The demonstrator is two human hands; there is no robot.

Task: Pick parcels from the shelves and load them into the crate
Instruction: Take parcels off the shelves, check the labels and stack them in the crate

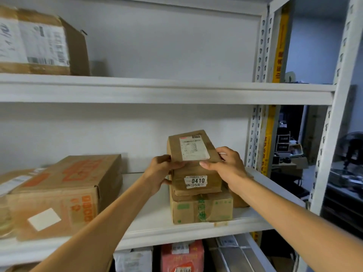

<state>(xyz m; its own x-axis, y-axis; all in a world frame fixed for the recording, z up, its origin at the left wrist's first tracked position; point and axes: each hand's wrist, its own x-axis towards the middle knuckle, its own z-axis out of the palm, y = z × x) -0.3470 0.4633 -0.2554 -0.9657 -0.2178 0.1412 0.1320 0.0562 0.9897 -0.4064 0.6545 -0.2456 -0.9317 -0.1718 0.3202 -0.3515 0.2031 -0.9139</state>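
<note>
A small brown cardboard parcel (pixel 193 152) with a white label on top and a "0410" sticker on its front sits on top of a larger brown box with green print (pixel 202 210) on the middle shelf (pixel 149 220). My left hand (pixel 162 171) grips the small parcel's left side, thumb on its top edge. My right hand (pixel 225 163) grips its right side, thumb across the top front edge. No crate is in view.
A big box with orange print (pixel 59 195) fills the shelf's left part. Another taped box (pixel 39 42) stands on the upper shelf. Below are a pink parcel (pixel 182 256) and white parcels. White perforated uprights (pixel 330 146) frame the right side; a cluttered room lies beyond.
</note>
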